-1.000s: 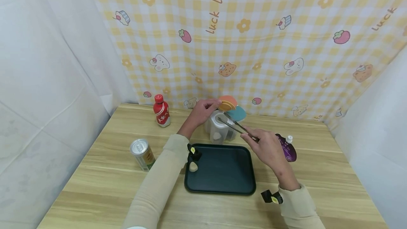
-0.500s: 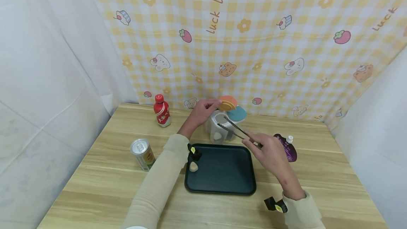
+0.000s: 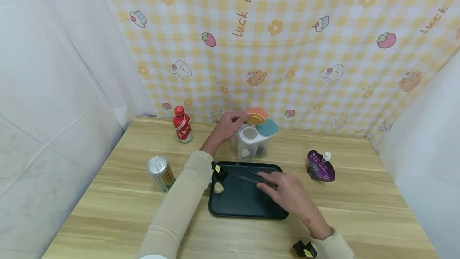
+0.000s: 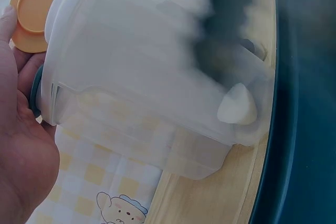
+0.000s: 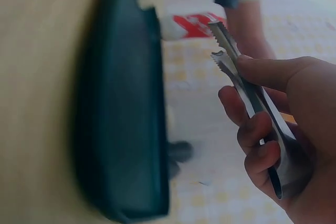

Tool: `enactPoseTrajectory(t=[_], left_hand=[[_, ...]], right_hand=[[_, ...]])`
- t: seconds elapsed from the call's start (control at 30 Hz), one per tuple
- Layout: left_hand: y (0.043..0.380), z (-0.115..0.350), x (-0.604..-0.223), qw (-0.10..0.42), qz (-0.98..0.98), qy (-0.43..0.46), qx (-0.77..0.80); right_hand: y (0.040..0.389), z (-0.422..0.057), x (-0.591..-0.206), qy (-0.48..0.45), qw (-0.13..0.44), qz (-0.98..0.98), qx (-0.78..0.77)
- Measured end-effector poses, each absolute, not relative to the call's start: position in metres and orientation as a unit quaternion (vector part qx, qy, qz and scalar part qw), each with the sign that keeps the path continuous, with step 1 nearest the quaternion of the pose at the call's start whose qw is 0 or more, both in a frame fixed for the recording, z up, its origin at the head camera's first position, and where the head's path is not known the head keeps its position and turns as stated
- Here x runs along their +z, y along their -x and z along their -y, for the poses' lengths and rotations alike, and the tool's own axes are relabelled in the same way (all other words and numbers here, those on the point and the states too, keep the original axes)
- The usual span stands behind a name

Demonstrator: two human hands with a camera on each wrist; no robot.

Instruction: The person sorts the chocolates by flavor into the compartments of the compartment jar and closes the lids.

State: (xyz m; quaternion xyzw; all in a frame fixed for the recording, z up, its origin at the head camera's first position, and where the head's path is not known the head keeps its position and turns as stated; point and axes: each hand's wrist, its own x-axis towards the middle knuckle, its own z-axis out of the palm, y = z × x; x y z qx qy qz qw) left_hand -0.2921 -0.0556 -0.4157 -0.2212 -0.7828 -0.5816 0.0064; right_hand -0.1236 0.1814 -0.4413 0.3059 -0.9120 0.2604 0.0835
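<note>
Right hand (image 3: 287,195) pinches thin, stiff, slippery metal tongs (image 5: 247,90) mid-handle, over the tray (image 3: 273,211). Left hand (image 3: 227,125) grips the box lid (image 3: 256,116).

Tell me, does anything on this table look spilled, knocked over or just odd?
Nothing is spilled or knocked over. The can and red bottle stand upright. The white container has its orange lid swung open, with the left hand on it. The right hand holds metal tongs over the dark tray.
</note>
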Motion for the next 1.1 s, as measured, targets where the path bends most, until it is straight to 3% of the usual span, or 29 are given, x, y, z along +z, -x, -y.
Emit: enactPoseTrajectory(t=[0.33, 1.1], left_hand=[[0.293, 0.056, -0.417, 0.008, 0.78, 0.219, -0.586], [0.293, 0.054, -0.416, 0.011, 0.782, 0.216, -0.585]], right_hand=[[0.113, -0.158, -0.459, -0.325, -0.016, 0.905, 0.275], [0.108, -0.148, -0.465, -0.344, 0.006, 0.915, 0.211]])
